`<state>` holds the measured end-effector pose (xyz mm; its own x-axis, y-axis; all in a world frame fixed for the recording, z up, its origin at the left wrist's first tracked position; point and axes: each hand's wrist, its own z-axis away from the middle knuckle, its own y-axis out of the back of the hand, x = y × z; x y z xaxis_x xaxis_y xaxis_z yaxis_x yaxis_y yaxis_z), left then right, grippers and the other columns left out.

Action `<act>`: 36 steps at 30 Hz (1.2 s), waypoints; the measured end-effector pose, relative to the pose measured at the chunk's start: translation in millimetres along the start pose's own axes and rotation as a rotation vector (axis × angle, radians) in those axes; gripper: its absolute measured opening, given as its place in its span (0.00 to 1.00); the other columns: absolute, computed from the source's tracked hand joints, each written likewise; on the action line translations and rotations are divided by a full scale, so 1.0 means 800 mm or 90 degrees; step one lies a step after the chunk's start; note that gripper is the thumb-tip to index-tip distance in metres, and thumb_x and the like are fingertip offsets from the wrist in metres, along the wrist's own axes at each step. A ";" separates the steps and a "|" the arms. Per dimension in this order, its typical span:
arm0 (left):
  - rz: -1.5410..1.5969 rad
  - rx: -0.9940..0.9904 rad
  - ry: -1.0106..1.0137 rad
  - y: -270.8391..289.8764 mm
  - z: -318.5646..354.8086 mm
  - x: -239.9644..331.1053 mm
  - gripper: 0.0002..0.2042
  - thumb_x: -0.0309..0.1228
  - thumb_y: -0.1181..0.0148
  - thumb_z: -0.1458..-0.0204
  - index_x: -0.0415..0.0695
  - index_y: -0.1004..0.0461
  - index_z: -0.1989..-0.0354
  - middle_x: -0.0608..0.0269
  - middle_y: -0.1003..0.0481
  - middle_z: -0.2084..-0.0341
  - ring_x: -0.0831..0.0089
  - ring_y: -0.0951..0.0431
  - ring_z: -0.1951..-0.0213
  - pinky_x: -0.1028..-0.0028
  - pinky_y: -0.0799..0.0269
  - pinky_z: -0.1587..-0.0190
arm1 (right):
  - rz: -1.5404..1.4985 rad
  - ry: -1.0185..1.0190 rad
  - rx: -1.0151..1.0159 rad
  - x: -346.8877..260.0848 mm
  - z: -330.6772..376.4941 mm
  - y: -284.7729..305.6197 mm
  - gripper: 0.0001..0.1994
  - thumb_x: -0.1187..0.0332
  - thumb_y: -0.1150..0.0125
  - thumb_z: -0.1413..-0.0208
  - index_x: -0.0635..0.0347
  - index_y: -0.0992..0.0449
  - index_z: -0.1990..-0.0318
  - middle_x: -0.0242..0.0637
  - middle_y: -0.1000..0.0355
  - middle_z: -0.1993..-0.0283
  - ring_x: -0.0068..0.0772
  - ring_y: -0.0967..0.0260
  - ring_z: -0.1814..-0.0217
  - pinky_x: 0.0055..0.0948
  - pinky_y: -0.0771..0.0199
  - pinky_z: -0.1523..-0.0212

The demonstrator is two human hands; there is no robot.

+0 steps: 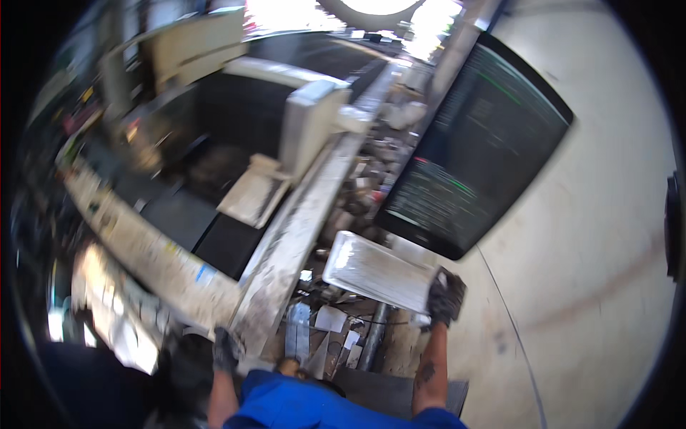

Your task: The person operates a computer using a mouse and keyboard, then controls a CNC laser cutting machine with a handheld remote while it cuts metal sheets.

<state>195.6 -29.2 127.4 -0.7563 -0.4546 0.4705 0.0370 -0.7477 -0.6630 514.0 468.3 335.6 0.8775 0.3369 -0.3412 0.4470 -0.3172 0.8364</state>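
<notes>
My right hand (446, 296), in a dark glove, is at the right end of a pale rectangular panel (379, 273) with a shiny surface. The glove overlaps the panel's edge. Its fingers are smeared, so a grip cannot be made out. A large black screen (479, 146) showing faint lines of text stands tilted just beyond the panel. My left hand (227, 349), also in a dark glove, is low on the left, by the near end of a long worn rail (275, 297). Blur hides how its fingers are set.
Left of the rail is a machine with a curved pale rim (153, 247), dark flat surfaces and a light upright block (311, 121). Many small lumpy pieces (375, 168) lie between rail and screen. Papers (330, 319) and a pipe (374, 339) are below the panel. A cable (511, 314) crosses the pale surface on the right.
</notes>
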 end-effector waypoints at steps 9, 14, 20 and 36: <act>-0.154 0.091 0.252 0.138 0.118 -0.064 0.13 0.49 0.42 0.45 0.56 0.25 0.59 0.62 0.22 0.69 0.55 0.22 0.69 0.53 0.25 0.65 | -0.044 -0.037 0.023 0.014 0.009 0.017 0.20 0.57 0.41 0.47 0.54 0.23 0.47 0.44 0.29 0.40 0.46 0.37 0.33 0.43 0.41 0.31; -0.046 0.154 0.392 0.102 0.147 -0.040 0.13 0.48 0.44 0.45 0.57 0.24 0.57 0.61 0.22 0.69 0.53 0.22 0.67 0.49 0.26 0.63 | -0.088 -0.016 0.030 0.004 0.007 0.030 0.20 0.56 0.41 0.47 0.54 0.23 0.48 0.49 0.29 0.41 0.51 0.35 0.37 0.45 0.37 0.35; -0.169 0.070 0.253 0.186 0.117 -0.079 0.14 0.39 0.44 0.43 0.59 0.25 0.48 0.63 0.21 0.60 0.59 0.21 0.62 0.47 0.25 0.57 | -0.014 -0.011 0.113 0.010 0.009 0.005 0.16 0.57 0.43 0.45 0.53 0.21 0.53 0.46 0.26 0.47 0.48 0.29 0.43 0.46 0.33 0.40; 0.067 -0.107 0.021 0.051 0.171 0.037 0.23 0.29 0.37 0.47 0.43 0.34 0.42 0.52 0.23 0.58 0.56 0.20 0.60 0.56 0.20 0.56 | 0.166 0.235 0.194 0.017 0.057 0.019 0.25 0.57 0.44 0.38 0.68 0.30 0.41 0.52 0.34 0.37 0.53 0.38 0.34 0.45 0.40 0.32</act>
<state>264.1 -139.7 194.1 -0.7756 -0.5075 0.3754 0.0101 -0.6046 -0.7965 540.8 427.8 323.9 0.8714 0.4841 0.0792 0.3014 -0.6559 0.6921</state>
